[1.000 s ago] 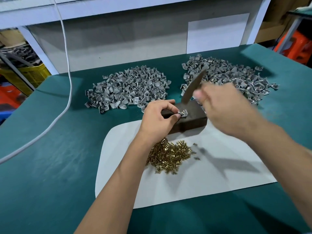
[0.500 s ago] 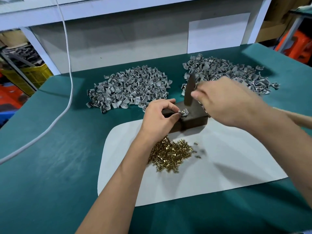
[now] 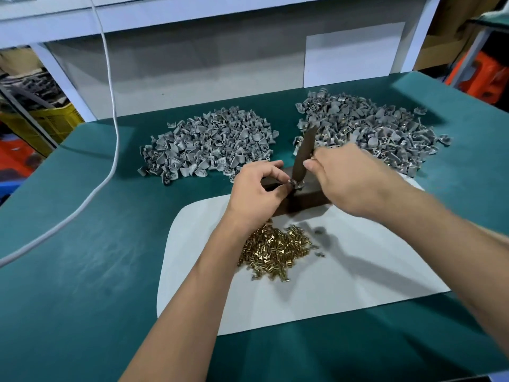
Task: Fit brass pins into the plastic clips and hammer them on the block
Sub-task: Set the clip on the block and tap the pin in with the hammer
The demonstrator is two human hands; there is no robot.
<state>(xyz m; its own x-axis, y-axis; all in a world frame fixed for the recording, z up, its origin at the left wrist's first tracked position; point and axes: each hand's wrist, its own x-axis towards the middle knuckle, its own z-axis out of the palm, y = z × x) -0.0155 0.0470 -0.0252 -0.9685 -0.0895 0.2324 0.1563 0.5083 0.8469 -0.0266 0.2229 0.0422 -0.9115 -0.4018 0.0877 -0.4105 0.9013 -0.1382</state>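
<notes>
My left hand [image 3: 254,188] pinches a small grey plastic clip [image 3: 294,185] on top of the dark block [image 3: 308,197]. My right hand [image 3: 349,180] grips a dark flat striking bar [image 3: 304,153], which stands nearly upright with its lower end on the clip. A heap of brass pins [image 3: 275,250] lies on the white sheet [image 3: 358,271] just in front of the block, partly under my left forearm.
Two heaps of grey clips lie behind the block: one at the left [image 3: 206,144], one at the right [image 3: 369,130]. A white cable [image 3: 110,128] hangs down across the green table [image 3: 82,271] at the left. A grey panel closes the back.
The bar in my right hand has swung up and down over the clip; it now meets the clip again. My left hand has kept its pinch on the clip.
</notes>
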